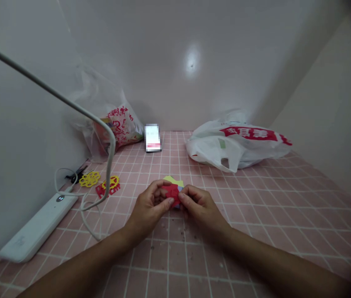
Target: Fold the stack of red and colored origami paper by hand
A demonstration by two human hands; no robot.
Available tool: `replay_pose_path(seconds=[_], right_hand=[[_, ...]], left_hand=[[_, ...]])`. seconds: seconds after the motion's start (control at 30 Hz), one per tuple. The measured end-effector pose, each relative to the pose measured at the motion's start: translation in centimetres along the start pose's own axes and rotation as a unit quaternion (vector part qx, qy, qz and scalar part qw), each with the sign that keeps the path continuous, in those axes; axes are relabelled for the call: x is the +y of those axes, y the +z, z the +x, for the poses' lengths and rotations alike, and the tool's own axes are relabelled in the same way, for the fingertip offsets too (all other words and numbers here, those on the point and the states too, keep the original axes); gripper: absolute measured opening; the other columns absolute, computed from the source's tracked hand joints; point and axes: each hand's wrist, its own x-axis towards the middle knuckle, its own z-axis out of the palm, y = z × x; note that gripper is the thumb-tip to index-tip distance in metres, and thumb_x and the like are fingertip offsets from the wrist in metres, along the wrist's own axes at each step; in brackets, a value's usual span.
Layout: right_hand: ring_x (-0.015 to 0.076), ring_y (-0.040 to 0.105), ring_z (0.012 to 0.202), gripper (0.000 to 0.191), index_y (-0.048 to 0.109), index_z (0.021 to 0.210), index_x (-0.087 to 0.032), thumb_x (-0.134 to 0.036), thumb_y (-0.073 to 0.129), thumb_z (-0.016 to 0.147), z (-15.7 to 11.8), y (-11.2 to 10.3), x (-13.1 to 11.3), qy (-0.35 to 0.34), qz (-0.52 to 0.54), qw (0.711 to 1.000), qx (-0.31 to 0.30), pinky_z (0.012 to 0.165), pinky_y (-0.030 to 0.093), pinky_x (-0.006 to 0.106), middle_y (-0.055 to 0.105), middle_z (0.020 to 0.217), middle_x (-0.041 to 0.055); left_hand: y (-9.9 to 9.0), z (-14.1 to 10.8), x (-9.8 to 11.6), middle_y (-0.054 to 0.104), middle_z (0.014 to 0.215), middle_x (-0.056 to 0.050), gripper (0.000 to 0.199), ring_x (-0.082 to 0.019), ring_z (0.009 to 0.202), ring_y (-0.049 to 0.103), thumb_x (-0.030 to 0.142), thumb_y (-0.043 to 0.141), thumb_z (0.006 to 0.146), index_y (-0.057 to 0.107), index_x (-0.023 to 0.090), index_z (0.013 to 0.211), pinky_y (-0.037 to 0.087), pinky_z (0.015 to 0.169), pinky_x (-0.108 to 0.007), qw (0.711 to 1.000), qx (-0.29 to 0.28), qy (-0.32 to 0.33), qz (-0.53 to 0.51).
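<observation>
Between my two hands is a small piece of folded red paper [172, 192], its surface creased. My left hand [152, 203] pinches its left side with thumb and fingers. On the right edge, my right hand [197, 202] grips it with the thumb in front. Yellow paper [174, 180] shows behind the red piece, and a bit of bluish paper [180, 188] peeks out at its right. Whether these coloured papers are joined to the red one or lie apart, I cannot tell. Most of my fingertips are hidden behind the paper.
A white power strip [40, 225] with a looping white cable [112, 153] lies left. Near it are yellow flower-shaped and gear-like cutouts [90, 179] and red letter shapes [113, 190]. Plastic bags [110, 124] [240, 142] and a lit phone [153, 138] stand at the back of the tiled-pattern tabletop [256, 207].
</observation>
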Motion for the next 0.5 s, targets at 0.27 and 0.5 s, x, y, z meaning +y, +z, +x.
replay_pose_path(seconds=[0.27,0.5], right_hand=[[0.0096,0.041,0.048,0.028,0.053,0.068,-0.019,-0.039,0.058,0.088,-0.03,0.14,-0.13,0.016,0.016,1.000,-0.014,0.048,0.030,0.024,0.049,0.055,-0.0046],[0.0100,0.049,0.051,0.034,0.056,0.070,-0.017,-0.044,0.055,0.090,0.05,-0.06,0.14,0.021,0.052,0.998,-0.026,0.051,0.035,0.024,0.055,0.063,-0.0016]], left_hand=[[0.23,-0.07,0.45,0.068,0.088,-0.002,0.035,-0.015,0.078,0.065,0.021,0.069,0.078,0.063,0.021,0.112,0.052,0.072,-0.027,1.000,0.016,0.004,0.012],[0.35,-0.05,0.99,0.069,0.075,-0.002,0.013,-0.015,0.068,0.063,0.024,0.071,0.073,0.069,0.017,0.083,0.051,0.065,-0.026,0.997,0.059,-0.013,0.041]])
